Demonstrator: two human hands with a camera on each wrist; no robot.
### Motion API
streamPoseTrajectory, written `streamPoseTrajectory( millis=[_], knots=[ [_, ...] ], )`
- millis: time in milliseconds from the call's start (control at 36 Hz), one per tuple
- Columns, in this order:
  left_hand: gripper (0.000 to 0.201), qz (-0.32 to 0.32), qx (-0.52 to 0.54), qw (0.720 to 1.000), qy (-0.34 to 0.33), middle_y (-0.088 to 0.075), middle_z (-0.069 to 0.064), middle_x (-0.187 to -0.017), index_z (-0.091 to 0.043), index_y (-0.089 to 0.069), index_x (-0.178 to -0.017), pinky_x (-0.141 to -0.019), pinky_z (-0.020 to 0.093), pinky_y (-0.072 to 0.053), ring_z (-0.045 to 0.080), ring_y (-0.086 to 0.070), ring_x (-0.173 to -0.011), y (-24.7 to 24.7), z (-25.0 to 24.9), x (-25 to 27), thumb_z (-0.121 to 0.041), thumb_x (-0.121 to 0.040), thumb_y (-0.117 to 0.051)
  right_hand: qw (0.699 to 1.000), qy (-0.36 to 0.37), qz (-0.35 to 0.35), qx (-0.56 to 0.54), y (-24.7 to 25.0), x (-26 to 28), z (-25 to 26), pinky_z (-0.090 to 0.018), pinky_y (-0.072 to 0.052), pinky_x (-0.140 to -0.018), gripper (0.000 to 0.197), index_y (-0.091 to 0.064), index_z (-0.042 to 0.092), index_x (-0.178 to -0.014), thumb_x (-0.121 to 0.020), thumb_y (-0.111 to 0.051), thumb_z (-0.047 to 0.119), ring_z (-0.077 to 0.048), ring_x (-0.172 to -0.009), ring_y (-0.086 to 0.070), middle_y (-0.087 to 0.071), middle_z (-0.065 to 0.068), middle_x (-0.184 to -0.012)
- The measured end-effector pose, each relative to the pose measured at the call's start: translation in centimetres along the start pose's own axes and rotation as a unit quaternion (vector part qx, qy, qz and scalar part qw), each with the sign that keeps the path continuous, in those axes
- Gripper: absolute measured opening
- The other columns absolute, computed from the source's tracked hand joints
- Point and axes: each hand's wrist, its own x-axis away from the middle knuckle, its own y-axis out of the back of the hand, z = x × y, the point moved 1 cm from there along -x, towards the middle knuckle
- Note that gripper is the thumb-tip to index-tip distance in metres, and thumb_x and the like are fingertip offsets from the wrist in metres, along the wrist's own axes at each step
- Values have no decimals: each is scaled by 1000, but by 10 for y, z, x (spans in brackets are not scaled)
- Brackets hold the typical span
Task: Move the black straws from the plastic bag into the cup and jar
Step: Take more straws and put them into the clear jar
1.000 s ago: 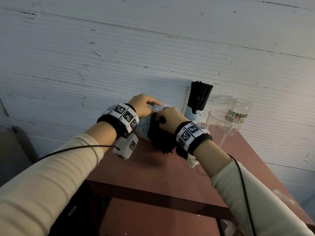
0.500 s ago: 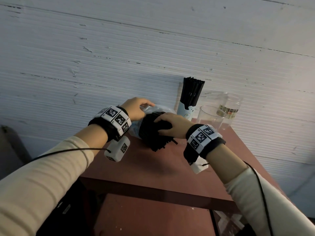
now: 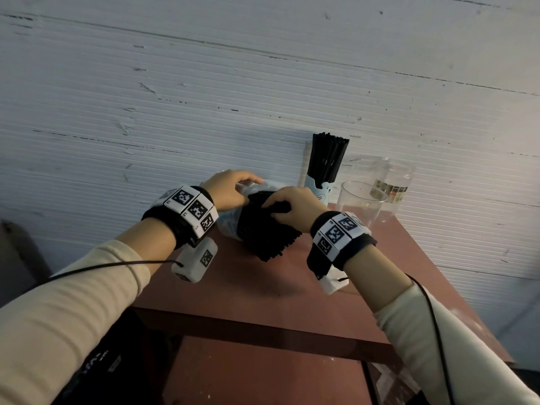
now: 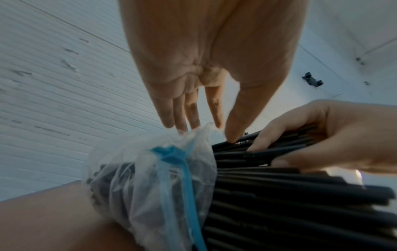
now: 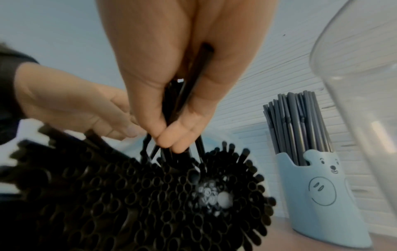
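right hand (image 3: 292,204) pinched a few black straws (image 3: 263,230) protruding from the plastic bag (image 4: 150,178); left hand (image 3: 230,191), just beside, pinched its edge.

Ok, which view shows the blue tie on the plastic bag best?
Left wrist: the blue tie wraps the plastic bag in close-up. Head view shows only the bag's crumpled side; right wrist has straws blocking it.

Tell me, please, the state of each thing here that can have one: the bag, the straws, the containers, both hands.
plastic bag: lying on its side, open, straws inside
black straws: bundle sticking out of the bag
blue bear cup: upright, full of straws
clear cup: upright, empty
jar: upright, seems empty
left hand: holds the bag
right hand: pinches a few straws
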Motion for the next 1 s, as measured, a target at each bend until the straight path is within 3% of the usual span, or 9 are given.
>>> streamPoseTrajectory(
  millis=[139,333,444,528,611,694,778,889,1000],
  knots=[
    [59,-12,-38,997,-69,-52,2,-138,-20,-56,-131,-98,22,-32,18,-46,-130,0,-16,12,-14,-77,-78,999,-5,-29,-37,13,17,-9,-5,-38,-74,27,-73,21,-106,-83,-67,10,-10,-92,-58,-67,1,-105],
    [80,65,-111,981,-148,-51,-4,-134,-20,-49,-135,-106,27,-36,12,-47,-125,-24,-56,11,-33,-66,-87,997,-20,-21,-66,36,40,-15,0,-39,-65,25,-74,26,-102,-82,-70,13,3,-72,-54,-63,10,-90],
    [61,82,-178,967,-163,-55,-12,-111,-25,-51,-123,-78,5,-30,10,-53,-106,-38,-74,4,-29,-72,-83,996,-27,-15,-89,48,50,-15,-7,-43,-65,25,-75,31,-98,-79,-73,15,-3,-73,-58,-64,10,-82],
    [53,73,-165,971,-155,-57,-13,-97,-26,-50,-120,-77,18,-38,15,-59,-97,-48,-75,-4,-29,-76,-79,995,-26,-12,-100,56,60,-14,-10,-46,-66,25,-75,29,-98,-79,-74,14,-5,-74,-59,-66,8,-84],
    [21,63,-147,977,-144,-54,-15,-75,-26,-54,-93,-71,24,-37,16,-58,-79,-57,-77,-10,-29,-83,-72,993,-27,-18,-113,66,70,-16,-17,-48,-68,25,-74,30,-101,-80,-74,16,-5,-75,-61,-69,6,-89],
    [30,46,-95,984,-143,-50,-11,-61,-27,-47,-66,-60,22,-34,11,-53,-61,-56,-87,-12,-27,-88,-67,990,-6,-29,-137,82,81,-16,-10,-44,-73,30,-71,26,-112,-84,-73,17,5,-80,-60,-67,14,-96],
    [31,43,-53,988,-137,-52,-14,-63,-31,-48,-65,-54,9,-34,-3,-49,-59,-52,-96,-12,-35,-90,-66,982,1,-69,-176,103,91,-14,-23,-50,-91,38,-64,29,-123,-86,-71,24,-1,-96,-62,-65,11,-113],
    [20,6,58,991,-118,-59,-10,-69,-27,-59,-76,-67,19,-48,2,-60,-66,-45,-108,-13,-40,-91,-64,960,7,-188,-208,130,101,-8,-23,-53,-81,37,-61,31,-125,-89,-68,28,-1,-89,-64,-63,10,-113],
    [27,-31,133,982,-134,-59,-10,-57,-19,-57,-75,-52,9,-43,-3,-54,-48,-41,-135,-13,-38,-93,-61,934,32,-289,-205,143,100,2,-29,-55,-86,36,-58,29,-126,-91,-65,28,-8,-102,-64,-60,6,-118]
  ],
)
